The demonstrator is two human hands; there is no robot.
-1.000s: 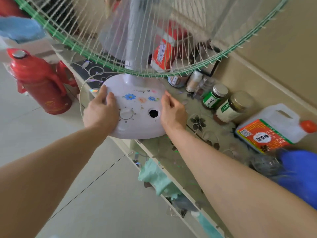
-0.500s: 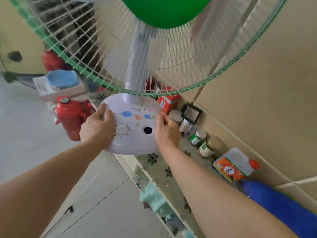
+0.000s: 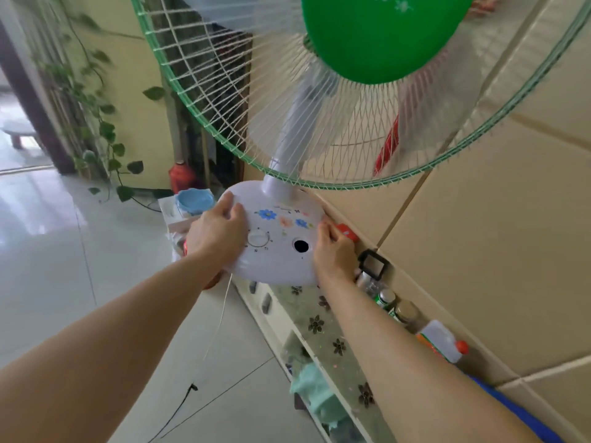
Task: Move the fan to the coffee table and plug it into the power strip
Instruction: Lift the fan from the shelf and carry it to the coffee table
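Two hands grip the fan (image 3: 319, 129) by its white base (image 3: 281, 251). The left hand (image 3: 217, 231) wraps the base edge at 9 o'clock; the right hand (image 3: 332, 251) clamps the opposite edge at 3 o'clock. The hands are set apart, with the dial (image 3: 257, 238) and a dark round hole (image 3: 301, 246) between them.

Position: the base appears raised clear of the patterned shelf top (image 3: 323, 327), which runs from 6 o'clock toward the wall (image 3: 479, 238). The cage and green hub (image 3: 377, 36) fill the upper view at 12 to 2 o'clock. A thin cord (image 3: 220, 314) drops from the underside of the base toward the floor (image 3: 80, 282) at 7 o'clock; its plug end cannot be made out with certainty.

Step in hand: carry phase, judged from the lifted base. The coffee table and the power strip are not in view.

Next move calls for:
1. Keep the base level; the head is heavy and high.
2. Clear the jars (image 3: 396, 305) and bottle (image 3: 444, 343) along the wall at 4 o'clock.
3. Mind the trailing cord; it could snag or trip.
4. Locate the coffee table before setting down.
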